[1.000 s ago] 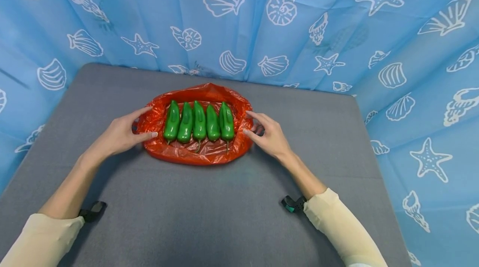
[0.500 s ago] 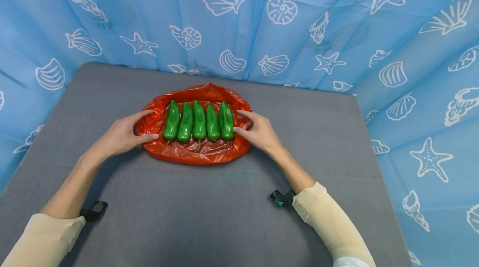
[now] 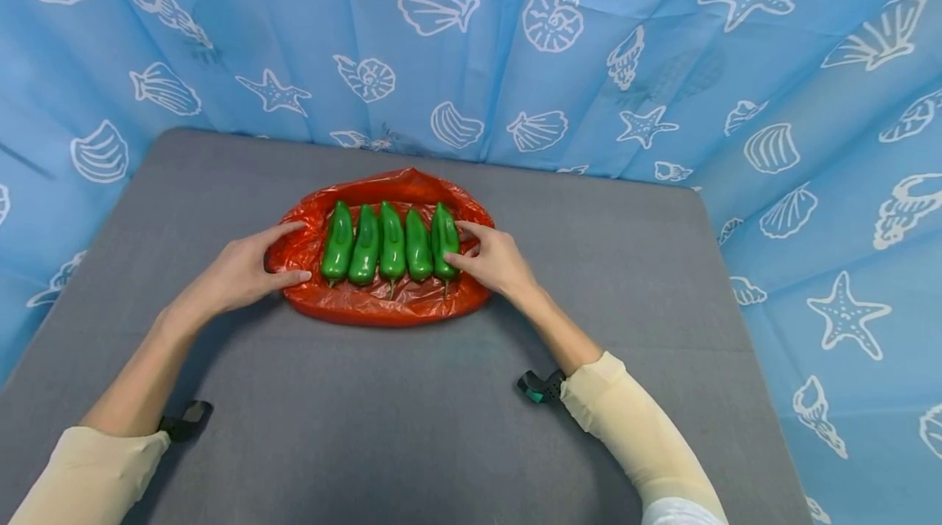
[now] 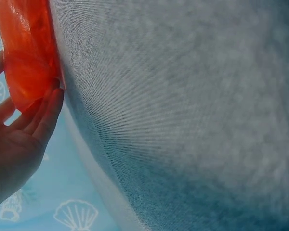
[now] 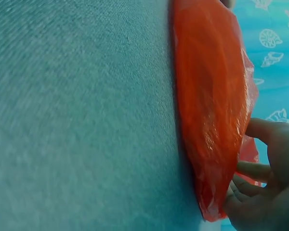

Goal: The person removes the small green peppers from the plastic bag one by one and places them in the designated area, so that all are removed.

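Note:
Several glossy green peppers (image 3: 392, 243) lie side by side in a red plastic bag (image 3: 383, 314), its mouth spread wide, in the head view. My left hand (image 3: 239, 267) is at the bag's left end, thumb and index finger spread over the rim. In the left wrist view, the other fingers of the left hand (image 4: 26, 130) lie fairly straight against the outside of the red plastic. At the opposite end my right hand (image 3: 500, 259) reaches over the rim, its thumb tip overlapping the rightmost pepper (image 3: 444, 235) and the index fingertip beside it. The bag's side (image 5: 212, 96) hides the peppers in the right wrist view.
The bag rests on a grey cloth-covered table (image 3: 412, 419). A blue curtain (image 3: 500, 42) with white shell and starfish prints hangs behind and to the sides. Dark wrist cameras (image 3: 540, 386) are strapped on both forearms.
My right hand has moved left from the bag's right rim to the rightmost pepper. The left hand has hardly moved, and the peppers lie in the same row.

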`<state>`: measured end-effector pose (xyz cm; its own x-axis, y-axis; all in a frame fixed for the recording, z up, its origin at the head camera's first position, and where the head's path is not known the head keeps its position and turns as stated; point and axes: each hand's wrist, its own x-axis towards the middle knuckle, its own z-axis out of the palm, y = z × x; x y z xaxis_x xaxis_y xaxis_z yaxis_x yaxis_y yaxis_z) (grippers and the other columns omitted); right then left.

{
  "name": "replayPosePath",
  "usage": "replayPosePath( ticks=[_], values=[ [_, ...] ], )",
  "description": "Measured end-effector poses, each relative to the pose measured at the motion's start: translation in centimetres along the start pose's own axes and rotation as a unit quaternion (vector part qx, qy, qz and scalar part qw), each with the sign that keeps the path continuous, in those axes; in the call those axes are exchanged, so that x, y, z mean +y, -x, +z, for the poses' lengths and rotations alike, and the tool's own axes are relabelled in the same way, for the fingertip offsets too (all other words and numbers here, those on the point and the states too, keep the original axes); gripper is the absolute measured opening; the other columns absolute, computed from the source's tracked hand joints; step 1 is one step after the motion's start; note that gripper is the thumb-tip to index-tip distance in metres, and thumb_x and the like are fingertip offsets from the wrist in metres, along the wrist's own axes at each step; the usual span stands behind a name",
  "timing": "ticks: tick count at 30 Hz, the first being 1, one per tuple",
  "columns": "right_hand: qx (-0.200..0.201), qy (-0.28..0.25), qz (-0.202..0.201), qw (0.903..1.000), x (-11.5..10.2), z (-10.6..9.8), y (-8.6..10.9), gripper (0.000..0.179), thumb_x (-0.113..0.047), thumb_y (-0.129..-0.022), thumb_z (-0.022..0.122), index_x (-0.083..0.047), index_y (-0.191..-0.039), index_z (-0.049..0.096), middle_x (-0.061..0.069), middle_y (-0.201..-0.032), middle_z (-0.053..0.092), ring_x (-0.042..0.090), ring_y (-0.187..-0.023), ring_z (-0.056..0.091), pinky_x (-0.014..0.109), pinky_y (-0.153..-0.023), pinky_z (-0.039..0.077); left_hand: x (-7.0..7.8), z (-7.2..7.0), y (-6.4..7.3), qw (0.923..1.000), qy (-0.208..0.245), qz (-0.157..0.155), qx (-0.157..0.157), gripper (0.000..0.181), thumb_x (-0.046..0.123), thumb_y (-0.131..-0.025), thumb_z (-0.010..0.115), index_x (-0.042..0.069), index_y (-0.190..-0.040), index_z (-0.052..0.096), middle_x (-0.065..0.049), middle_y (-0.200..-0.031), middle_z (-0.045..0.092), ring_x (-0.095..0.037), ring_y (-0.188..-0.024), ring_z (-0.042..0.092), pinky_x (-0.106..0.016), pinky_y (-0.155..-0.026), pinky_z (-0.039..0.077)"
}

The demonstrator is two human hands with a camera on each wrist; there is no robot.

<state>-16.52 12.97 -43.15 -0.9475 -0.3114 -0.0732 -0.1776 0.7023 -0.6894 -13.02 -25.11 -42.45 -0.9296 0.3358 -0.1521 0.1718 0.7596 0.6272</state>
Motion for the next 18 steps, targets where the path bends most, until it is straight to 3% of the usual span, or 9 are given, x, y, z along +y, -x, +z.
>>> replayPosePath(
  ticks=[6, 13, 18],
  values=[
    [0.006, 0.019, 0.005, 0.9998, -0.4, 0.6, -0.2, 0.070, -0.038, -0.087, 0.078, -0.012, -0.146, 0.050, 0.005, -0.118, 0.068, 0.011, -0.076, 0.066, 0.030, -0.069, 0.054, 0.1, 0.0, 0.0, 1.0000, 0.001, -0.004, -0.001, 0.084, 0.042, -0.091, 0.072, 0.005, -0.155, 0.031, -0.035, -0.148, 0.037, -0.052, -0.132, 0.040, -0.067, -0.104, 0.035],
    [0.023, 0.049, 0.014, 0.9984, -1.0, 1.1, -0.5, 0.072, -0.038, -0.085, 0.079, -0.012, -0.146, 0.051, 0.006, -0.117, 0.069, 0.018, -0.094, 0.065, 0.038, -0.082, 0.054, 0.2, -0.1, 0.0, 0.9999, 0.005, -0.009, -0.001, 0.085, 0.044, -0.091, 0.071, 0.004, -0.155, 0.030, -0.035, -0.149, 0.036, -0.052, -0.132, 0.040, -0.067, -0.104, 0.035],
    [0.030, 0.049, 0.037, 0.9977, -1.2, 1.3, -0.6, 0.065, -0.035, -0.084, 0.079, -0.018, -0.143, 0.056, 0.003, -0.104, 0.070, 0.018, -0.084, 0.061, 0.036, -0.072, 0.052, 0.0, 0.1, -0.1, 1.0000, 0.004, -0.007, -0.002, 0.083, 0.043, -0.092, 0.070, 0.004, -0.154, 0.032, -0.035, -0.147, 0.039, -0.052, -0.131, 0.041, -0.066, -0.104, 0.036]
  ],
)
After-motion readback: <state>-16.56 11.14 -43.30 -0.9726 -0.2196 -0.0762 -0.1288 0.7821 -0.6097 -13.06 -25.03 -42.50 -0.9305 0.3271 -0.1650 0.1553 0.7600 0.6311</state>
